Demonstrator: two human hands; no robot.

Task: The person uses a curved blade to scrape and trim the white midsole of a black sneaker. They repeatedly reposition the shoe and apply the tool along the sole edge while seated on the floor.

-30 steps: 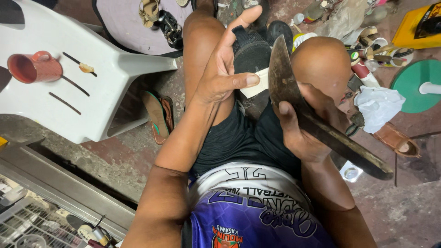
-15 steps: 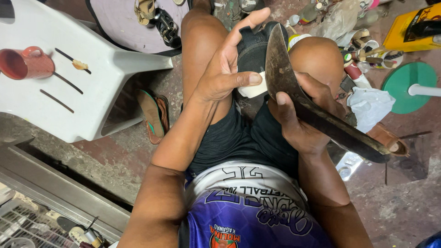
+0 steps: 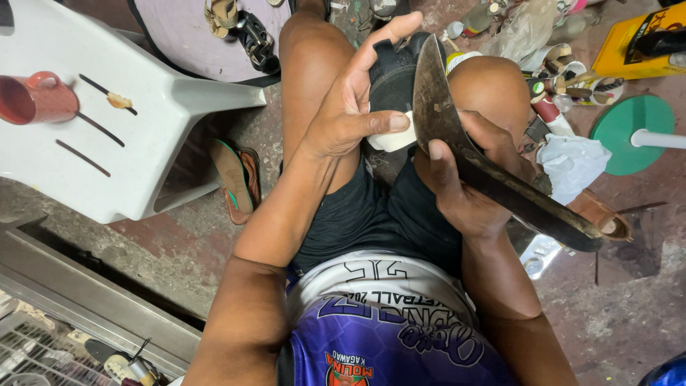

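I sit with my knees apart and look down at my lap. My right hand (image 3: 468,182) grips a large dark knife (image 3: 436,107) near its blade, with the worn blade pointing up and away from me and its handle running off to the lower right. My left hand (image 3: 350,107) pinches a small pale piece (image 3: 393,136) between thumb and fingers, pressed against the blade's edge. A black shoe (image 3: 389,75) lies between my knees under both hands.
A white plastic stool (image 3: 107,136) at left carries a red mug (image 3: 36,96). A sandal (image 3: 236,179) lies beside it. Tools, bottles, a white rag (image 3: 572,161), a green disc (image 3: 632,132) and a yellow box (image 3: 636,43) clutter the floor at right.
The view has shifted slightly. Both hands stay in nearly the same grip, with the pale piece still held against the blade.
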